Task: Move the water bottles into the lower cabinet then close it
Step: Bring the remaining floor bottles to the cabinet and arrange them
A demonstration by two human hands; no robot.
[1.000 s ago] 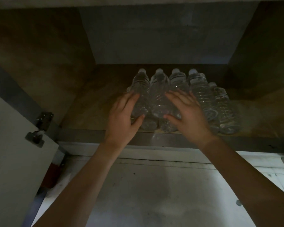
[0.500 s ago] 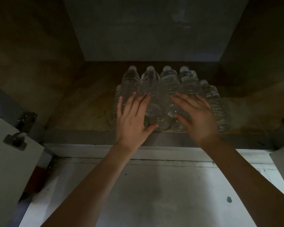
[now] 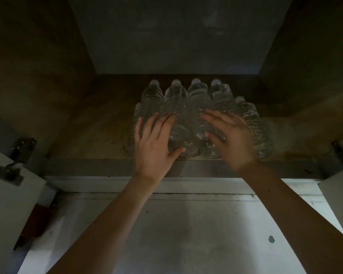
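Note:
Several clear water bottles (image 3: pixel 198 103) lie side by side on the floor of the open lower cabinet (image 3: pixel 91 135), caps pointing to the back, stacked in two layers. My left hand (image 3: pixel 154 143) rests flat on the left bottles with fingers spread. My right hand (image 3: pixel 230 139) lies flat on the right-hand bottles, fingers apart. Neither hand grips a bottle. One more bottle (image 3: pixel 253 125) lies at the right end of the stack, beside my right hand.
The cabinet's left door (image 3: pixel 6 204) and right door (image 3: pixel 341 198) stand open at the frame edges, hinges showing. A grey sill (image 3: pixel 99 168) runs along the cabinet front. Pale floor (image 3: pixel 176 234) lies below my arms.
My left hand slid a little to the left over the bottles; my right hand stayed flat on them. The view moved closer and both doors now show at the edges.

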